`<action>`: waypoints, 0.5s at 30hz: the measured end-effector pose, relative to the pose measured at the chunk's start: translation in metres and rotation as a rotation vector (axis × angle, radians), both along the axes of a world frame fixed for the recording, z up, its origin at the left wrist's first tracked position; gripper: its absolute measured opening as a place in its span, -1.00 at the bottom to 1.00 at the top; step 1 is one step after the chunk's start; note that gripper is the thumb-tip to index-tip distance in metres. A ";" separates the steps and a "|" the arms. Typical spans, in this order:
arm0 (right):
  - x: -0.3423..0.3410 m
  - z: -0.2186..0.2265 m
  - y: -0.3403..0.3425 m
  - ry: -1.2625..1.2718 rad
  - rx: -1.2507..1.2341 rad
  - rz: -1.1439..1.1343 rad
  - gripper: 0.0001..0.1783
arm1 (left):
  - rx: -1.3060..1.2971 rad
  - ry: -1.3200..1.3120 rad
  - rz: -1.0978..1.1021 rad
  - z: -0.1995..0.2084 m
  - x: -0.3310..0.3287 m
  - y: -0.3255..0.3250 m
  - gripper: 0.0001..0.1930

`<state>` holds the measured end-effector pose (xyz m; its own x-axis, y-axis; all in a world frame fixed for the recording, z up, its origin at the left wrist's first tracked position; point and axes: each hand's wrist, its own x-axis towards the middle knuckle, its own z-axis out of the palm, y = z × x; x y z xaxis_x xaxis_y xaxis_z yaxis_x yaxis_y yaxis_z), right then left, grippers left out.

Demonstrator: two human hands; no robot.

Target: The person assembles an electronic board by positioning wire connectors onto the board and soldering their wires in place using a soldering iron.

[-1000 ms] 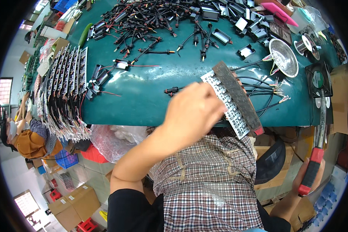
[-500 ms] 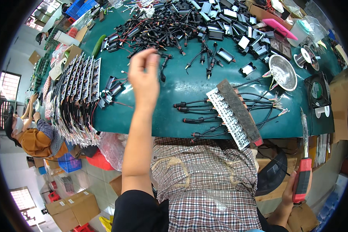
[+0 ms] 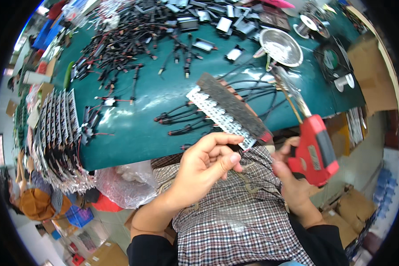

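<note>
My right hand (image 3: pixel 295 175) is wrapped round the grip of a red and black soldering gun (image 3: pixel 312 150), its metal nose pointing up toward the shallow metal bowl (image 3: pixel 281 46). Half curled, my left hand (image 3: pixel 208 162) is at the near end of a white perforated strip (image 3: pixel 219 117). Its thumb presses near the curled fingers; whatever they hold is too small to make out. A dark, worn bar (image 3: pixel 235 106) lies along the strip. Black cables with connectors (image 3: pixel 177 117) stick out to the left of the strip, and more black cables (image 3: pixel 252 86) run out to its right.
A large heap of black cables (image 3: pixel 128 40) and dark metal housings (image 3: pixel 188 23) covers the far table. Rows of wired boards (image 3: pixel 55 128) stand at the left edge. A fan (image 3: pixel 334 60) and a solder spool (image 3: pixel 305 27) are on the right. Another person sits far left.
My left hand has come down from the far left table to the strip's near end. My right hand has raised the soldering gun and brought it leftward. The view has shifted.
</note>
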<state>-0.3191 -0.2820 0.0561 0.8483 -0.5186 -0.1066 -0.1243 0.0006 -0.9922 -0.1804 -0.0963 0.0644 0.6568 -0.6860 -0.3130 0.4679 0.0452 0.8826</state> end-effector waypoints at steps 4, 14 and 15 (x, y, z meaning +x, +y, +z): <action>0.015 -0.002 0.005 -0.053 -0.001 0.194 -0.33 | 0.017 0.136 -0.063 -0.015 -0.015 -0.004 -0.79; 0.012 -0.013 0.011 -0.052 0.124 0.194 -0.38 | 0.011 0.127 0.028 -0.027 -0.037 -0.007 -0.80; 0.011 -0.014 0.012 -0.070 0.137 0.164 -0.41 | 0.083 -0.143 -0.013 -0.027 -0.036 -0.006 -0.79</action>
